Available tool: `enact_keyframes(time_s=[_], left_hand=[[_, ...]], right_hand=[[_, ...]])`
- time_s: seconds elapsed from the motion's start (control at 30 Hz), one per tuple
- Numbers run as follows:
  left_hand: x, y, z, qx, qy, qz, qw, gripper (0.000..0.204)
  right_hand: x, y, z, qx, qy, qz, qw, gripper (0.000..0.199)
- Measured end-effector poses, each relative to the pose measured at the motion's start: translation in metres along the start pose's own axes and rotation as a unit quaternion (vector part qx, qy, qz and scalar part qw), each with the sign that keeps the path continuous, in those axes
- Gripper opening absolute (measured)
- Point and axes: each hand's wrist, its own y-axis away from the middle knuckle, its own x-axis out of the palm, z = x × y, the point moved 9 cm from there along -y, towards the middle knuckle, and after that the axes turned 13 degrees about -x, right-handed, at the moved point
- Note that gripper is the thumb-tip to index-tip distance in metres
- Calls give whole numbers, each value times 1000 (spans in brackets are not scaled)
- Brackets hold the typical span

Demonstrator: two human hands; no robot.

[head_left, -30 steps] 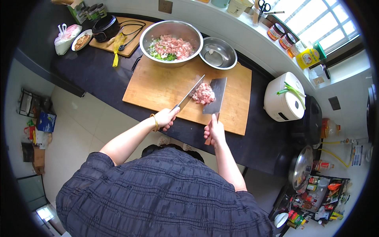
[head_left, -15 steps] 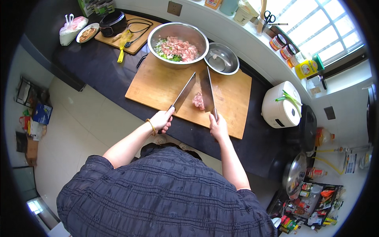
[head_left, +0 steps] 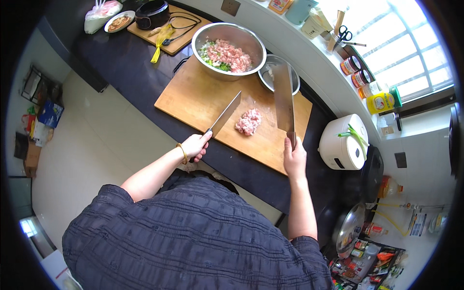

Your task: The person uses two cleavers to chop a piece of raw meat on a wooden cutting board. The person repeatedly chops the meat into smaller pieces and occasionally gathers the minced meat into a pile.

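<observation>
Kitchen setting: a dark table [head_left: 121, 58] runs along a window wall, with pale floor below it. On the table lies a large wooden cutting board [head_left: 203, 96]. A small heap of minced pink meat [head_left: 249, 122] sits near the middle of the board.

Left hand [head_left: 195, 146] is clamped around the handle of a cleaver [head_left: 224, 115]; its blade slants toward the meat, just left of the heap, contact not determinable. Right hand [head_left: 295, 157] is closed on the handle of a second cleaver [head_left: 284, 99], blade raised on edge to the right of the heap and clear of it.

At the far edge of the board stands a large steel bowl [head_left: 228, 50] holding minced meat and chopped greens. A smaller steel bowl [head_left: 270, 77] is beside it, partly hidden by the second cleaver. A white rice cooker [head_left: 342, 145] stands to the right of the board.
</observation>
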Motion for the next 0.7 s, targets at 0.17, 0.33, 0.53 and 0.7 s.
enact_keyframes(time_s=[0.17,0.33,0.53,0.7], left_hand=[[8,2,1,10,11,0,1000,47],[7,5,4,3,20,-14,1000,46],[11,7,1,7,11,-22,1000,47],[13,5,1,11,4,-35,999,51]], right_hand=[[72,41,-100,86,139,152,975,43],[39,-2,-51,80,71,146,984,40],[68,8,-115,169,77,221,958,49],[51,-11,-81,89,83,150,981,47]])
